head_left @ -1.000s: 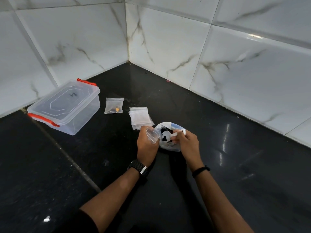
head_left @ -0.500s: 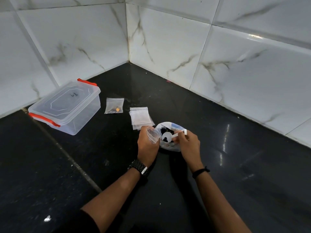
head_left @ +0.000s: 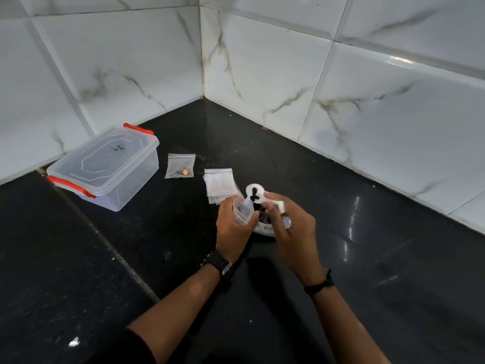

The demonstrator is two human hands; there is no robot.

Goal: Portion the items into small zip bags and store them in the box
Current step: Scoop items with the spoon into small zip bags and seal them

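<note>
Hands at work above a black counter (head_left: 367, 298), seen from the head camera. Left hand (head_left: 232, 229) curls round a small clear zip bag (head_left: 242, 210), holding its mouth open and tilted toward the right hand; what lies inside the bag is hard to make out through the plastic. Right hand (head_left: 291, 232) pinches the handle of a white scoop (head_left: 256, 193), whose round bowl sits just above the zip bag's mouth and carries a few small dark pieces. Much of the handle is covered by the fingers. Beneath and between both hands lies a larger plastic bag (head_left: 265, 227) of dark items, mostly hidden by them. Just beyond the left hand rests a stack of empty zip bags (head_left: 219, 183); further out to its left lies a filled bag (head_left: 181, 166) with an orange speck, its other contents unclear. Well to the left of the left hand stands a clear box (head_left: 105, 169), lid on, with red latches.
</note>
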